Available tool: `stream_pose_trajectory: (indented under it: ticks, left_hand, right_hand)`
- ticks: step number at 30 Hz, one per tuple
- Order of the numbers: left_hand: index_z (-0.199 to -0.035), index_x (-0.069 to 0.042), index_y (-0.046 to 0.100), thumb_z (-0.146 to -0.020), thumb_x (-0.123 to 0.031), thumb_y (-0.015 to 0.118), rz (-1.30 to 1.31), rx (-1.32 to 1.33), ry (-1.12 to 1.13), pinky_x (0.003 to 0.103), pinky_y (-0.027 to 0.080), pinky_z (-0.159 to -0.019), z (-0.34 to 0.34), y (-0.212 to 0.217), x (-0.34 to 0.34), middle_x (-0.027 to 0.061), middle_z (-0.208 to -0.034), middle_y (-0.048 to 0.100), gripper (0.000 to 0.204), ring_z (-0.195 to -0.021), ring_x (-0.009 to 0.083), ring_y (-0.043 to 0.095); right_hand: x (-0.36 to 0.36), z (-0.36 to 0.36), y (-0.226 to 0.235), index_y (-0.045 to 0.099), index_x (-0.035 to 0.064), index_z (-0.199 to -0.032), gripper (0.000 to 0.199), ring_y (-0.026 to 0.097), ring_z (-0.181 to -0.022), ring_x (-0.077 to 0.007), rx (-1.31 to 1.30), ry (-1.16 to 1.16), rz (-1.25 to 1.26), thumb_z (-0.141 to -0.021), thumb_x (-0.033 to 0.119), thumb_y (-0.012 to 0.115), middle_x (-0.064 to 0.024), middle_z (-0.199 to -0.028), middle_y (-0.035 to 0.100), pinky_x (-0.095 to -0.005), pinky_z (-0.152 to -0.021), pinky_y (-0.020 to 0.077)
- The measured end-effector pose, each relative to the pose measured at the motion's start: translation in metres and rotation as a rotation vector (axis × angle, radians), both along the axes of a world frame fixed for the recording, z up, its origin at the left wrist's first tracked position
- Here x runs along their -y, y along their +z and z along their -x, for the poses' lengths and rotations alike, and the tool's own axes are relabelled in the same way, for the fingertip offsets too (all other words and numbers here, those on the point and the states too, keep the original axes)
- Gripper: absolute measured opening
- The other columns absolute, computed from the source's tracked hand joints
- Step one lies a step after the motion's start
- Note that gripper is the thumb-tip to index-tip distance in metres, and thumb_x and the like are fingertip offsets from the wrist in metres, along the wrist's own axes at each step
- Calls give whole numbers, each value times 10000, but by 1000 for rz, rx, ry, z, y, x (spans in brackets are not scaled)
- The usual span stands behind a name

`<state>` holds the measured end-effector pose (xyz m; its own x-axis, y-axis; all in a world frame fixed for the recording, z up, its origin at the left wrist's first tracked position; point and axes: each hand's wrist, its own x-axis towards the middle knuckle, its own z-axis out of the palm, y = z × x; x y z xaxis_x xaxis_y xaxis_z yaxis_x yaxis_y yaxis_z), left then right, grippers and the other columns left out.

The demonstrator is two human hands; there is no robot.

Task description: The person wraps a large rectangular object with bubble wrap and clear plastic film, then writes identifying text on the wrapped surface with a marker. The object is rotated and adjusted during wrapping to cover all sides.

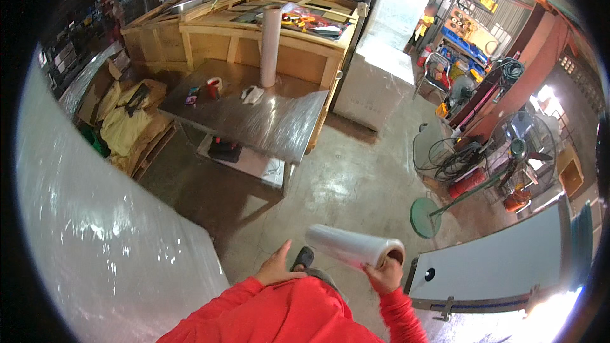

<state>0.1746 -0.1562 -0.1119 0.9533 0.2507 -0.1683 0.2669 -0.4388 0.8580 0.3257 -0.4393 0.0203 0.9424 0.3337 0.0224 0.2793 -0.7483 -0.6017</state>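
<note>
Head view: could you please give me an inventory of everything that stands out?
Held roll: 1, translucent, lower centre
Table: 1, grey, left of centre
Standing roll: 1, whitish, on table
Crate: 1, tan, behind table
Wrapped block: 1, white, left foreground
Large fan: 1, green-based, right
Panel: 1, white, lower right
Person: 1, yellowish top, upper right
Shoe: 1, dark, lower centre
Left hand: 1, red-sleeved, lower centre
Right hand: 1, red-sleeved, on held roll

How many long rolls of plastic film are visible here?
2: one roll in the right hand, another roll standing on the table. More may be hidden.
</note>
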Motion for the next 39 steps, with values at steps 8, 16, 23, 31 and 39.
stream_pose_trajectory:
  ticks: [8, 16, 23, 31, 39]
  left_hand:
    - [-1525, -21, 244, -578, -472, 937, -305, 714, 45, 488, 393, -1121, -309, 120, -71, 269, -1467, 433, 1257, -1341, 424, 476]
    - [-1465, -39, 301, -559, -386, 962, -250, 849, 383, 461, 467, -1043, -484, 98, -227, 186, -1393, 503, 1174, -1296, 331, 526]
    - [-1456, -42, 316, -573, -354, 964, -189, 805, 700, 452, 468, -1045, -629, 72, -357, 165, -1377, 516, 1139, -1277, 304, 536]
    - [-1446, -46, 332, -590, -318, 967, -199, 700, 834, 442, 470, -1046, -729, 44, -419, 142, -1359, 529, 1100, -1255, 273, 547]
    - [-1437, -50, 349, -607, -282, 970, -399, 373, 970, 432, 471, -1047, -769, 21, -417, 118, -1340, 543, 1062, -1232, 242, 559]
  right_hand:
    - [-163, -233, 254, 689, 69, -881, 340, 669, -683, -382, 460, 804, 25, -752, 348, 835, -150, -723, 661, -455, -635, 529]
    - [-390, -397, 215, 659, 54, -952, 414, 695, -690, -296, 872, 1248, -206, -759, 400, 777, -113, -662, 656, -411, -771, 512]
    - [-551, -549, 186, 667, 64, -923, 333, 694, -773, -264, 916, 1287, -240, -673, 267, 753, -91, -743, 687, -383, -851, 490]
    - [-652, -673, 166, 685, 61, -966, 418, 683, -805, -299, 786, 1421, -330, -721, 381, 798, -94, -800, 696, -406, -831, 505]
    - [-708, -803, 150, 735, 7, -1020, 295, 700, -824, -294, 148, 1695, -711, -852, 242, 796, -153, -878, 720, -383, -762, 536]
